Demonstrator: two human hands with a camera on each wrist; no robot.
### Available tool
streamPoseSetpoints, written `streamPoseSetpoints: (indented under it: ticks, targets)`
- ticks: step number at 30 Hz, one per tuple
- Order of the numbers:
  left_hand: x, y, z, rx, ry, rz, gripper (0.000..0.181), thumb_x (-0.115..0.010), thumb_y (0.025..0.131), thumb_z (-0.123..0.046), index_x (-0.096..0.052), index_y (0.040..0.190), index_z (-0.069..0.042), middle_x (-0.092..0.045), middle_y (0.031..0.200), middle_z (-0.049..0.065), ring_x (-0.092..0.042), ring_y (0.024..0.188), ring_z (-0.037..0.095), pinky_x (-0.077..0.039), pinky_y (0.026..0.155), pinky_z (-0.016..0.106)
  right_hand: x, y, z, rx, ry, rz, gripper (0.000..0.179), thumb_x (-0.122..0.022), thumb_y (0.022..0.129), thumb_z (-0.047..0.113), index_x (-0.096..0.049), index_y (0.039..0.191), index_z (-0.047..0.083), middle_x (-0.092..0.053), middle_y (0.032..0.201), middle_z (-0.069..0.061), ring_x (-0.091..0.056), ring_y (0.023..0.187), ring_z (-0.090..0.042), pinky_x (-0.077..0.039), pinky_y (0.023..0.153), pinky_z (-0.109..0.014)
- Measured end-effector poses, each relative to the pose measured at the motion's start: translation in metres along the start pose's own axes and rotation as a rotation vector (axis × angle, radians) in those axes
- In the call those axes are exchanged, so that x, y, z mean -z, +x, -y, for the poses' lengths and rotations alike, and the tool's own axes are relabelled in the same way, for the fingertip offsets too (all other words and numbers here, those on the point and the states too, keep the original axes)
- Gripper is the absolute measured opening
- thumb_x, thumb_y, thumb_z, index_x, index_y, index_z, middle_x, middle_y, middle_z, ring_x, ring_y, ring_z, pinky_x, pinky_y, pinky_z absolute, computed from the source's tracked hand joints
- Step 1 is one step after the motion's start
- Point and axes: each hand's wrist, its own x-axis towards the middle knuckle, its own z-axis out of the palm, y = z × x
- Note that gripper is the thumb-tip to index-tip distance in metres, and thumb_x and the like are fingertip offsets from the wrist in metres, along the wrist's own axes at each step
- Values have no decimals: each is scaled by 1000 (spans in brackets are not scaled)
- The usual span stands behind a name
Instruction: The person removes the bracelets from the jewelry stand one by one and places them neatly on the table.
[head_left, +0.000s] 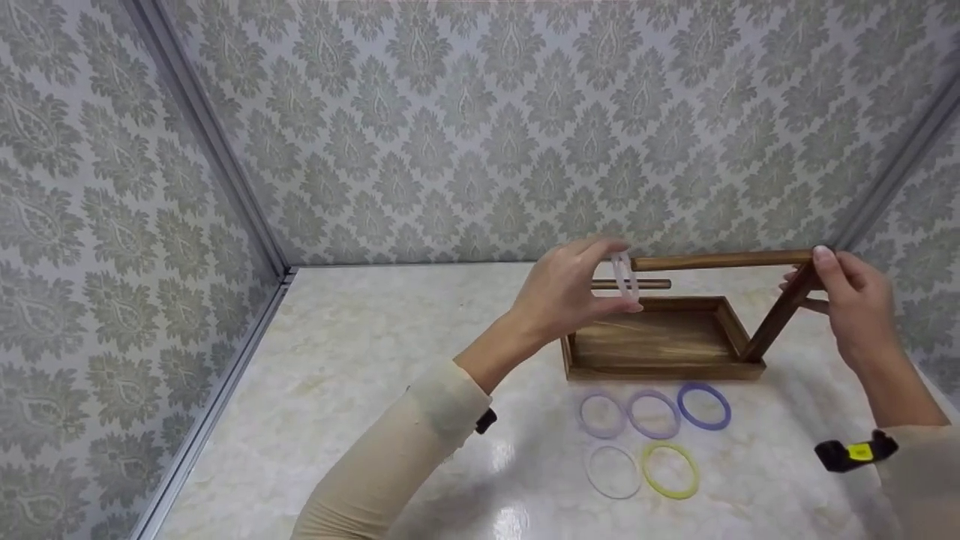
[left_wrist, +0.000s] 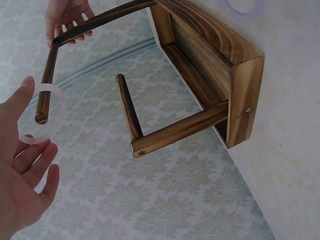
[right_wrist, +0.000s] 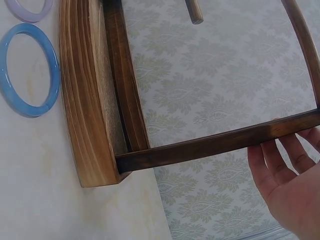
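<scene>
My left hand (head_left: pixel 562 289) pinches a pale translucent bangle (left_wrist: pixel 61 112) between thumb and fingers. The bangle stands right at the free end of the upper wooden rod (head_left: pixel 720 259), and in the left wrist view the rod's tip shows within its ring. My right hand (head_left: pixel 862 304) grips the top of the upright (head_left: pixel 780 315) of a brown wooden bangle stand, at the corner where the rod joins it. Below lies the stand's shallow tray base (head_left: pixel 660 373). A second, shorter rod (left_wrist: pixel 129 107) on the other upright points the opposite way.
In front of the tray, several bangles lie flat on the marbled table (head_left: pixel 375 360): two lilac, a blue bangle (head_left: pixel 704 406), a clear bangle (head_left: pixel 613 472) and a yellow bangle (head_left: pixel 670 470). Patterned wall panels (head_left: pixel 480 135) enclose the table at the back and sides.
</scene>
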Motion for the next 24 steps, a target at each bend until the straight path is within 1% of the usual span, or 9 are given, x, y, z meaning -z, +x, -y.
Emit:
streamPoseSetpoints:
  ticks: [4,7,11,13,16,18,20,24]
  targets:
    - [2,-11,5,-2,0,0,76,-87,83,-56,-63,141,-13,-68,139,0,-63,129,19,-48,108,32,-1,0,0,13,14,-1,37,-64,107,23,-66,109,-14,-77,90,-12,-76,83,-21,-62,70,-29]
    - [1,-20,7,-8,21,0,75,-86,84,-56,-63,142,-12,-67,140,0,-62,130,18,-48,108,33,-1,0,0,14,14,0,35,-65,107,23,-68,107,-12,-77,90,-12,-76,83,-21,-62,71,-29]
    - [-3,-33,8,-53,38,-16,75,-86,86,-53,-63,143,-11,-67,140,2,-62,132,18,-47,111,36,-1,0,-1,6,11,15,37,-64,107,24,-67,107,-13,-77,90,-12,-76,84,-21,-62,72,-29]
    - [-6,-40,8,-83,26,-34,74,-87,86,-51,-63,142,-10,-68,139,3,-62,131,19,-47,111,37,0,0,0,6,7,17,39,-64,107,24,-65,107,-15,-77,90,-12,-76,83,-21,-62,72,-29]
    - [-10,-50,7,-113,-19,-58,73,-89,84,-48,-63,141,-10,-69,137,3,-64,128,18,-49,108,36,1,0,2,15,-5,9,40,-64,107,24,-64,106,-16,-77,89,-12,-75,83,-21,-62,70,-29]
    - [-12,-58,5,-119,-63,-66,74,-90,84,-48,-63,142,-11,-68,138,3,-64,127,17,-49,107,36,1,0,2,13,-10,11,40,-64,107,25,-65,106,-14,-77,89,-11,-75,83,-21,-62,71,-29]
    - [-15,-66,1,-118,-114,-58,74,-90,84,-49,-62,142,-12,-67,139,1,-63,128,15,-49,108,34,1,0,2,8,-14,11,39,-64,107,26,-66,107,-13,-77,90,-12,-75,84,-22,-62,71,-30]
    - [-23,-85,-7,-105,-204,-21,75,-88,85,-50,-61,143,-11,-65,142,0,-60,131,12,-47,110,29,0,1,1,4,-15,22,37,-64,108,25,-67,106,-12,-77,90,-12,-75,84,-22,-63,71,-31]
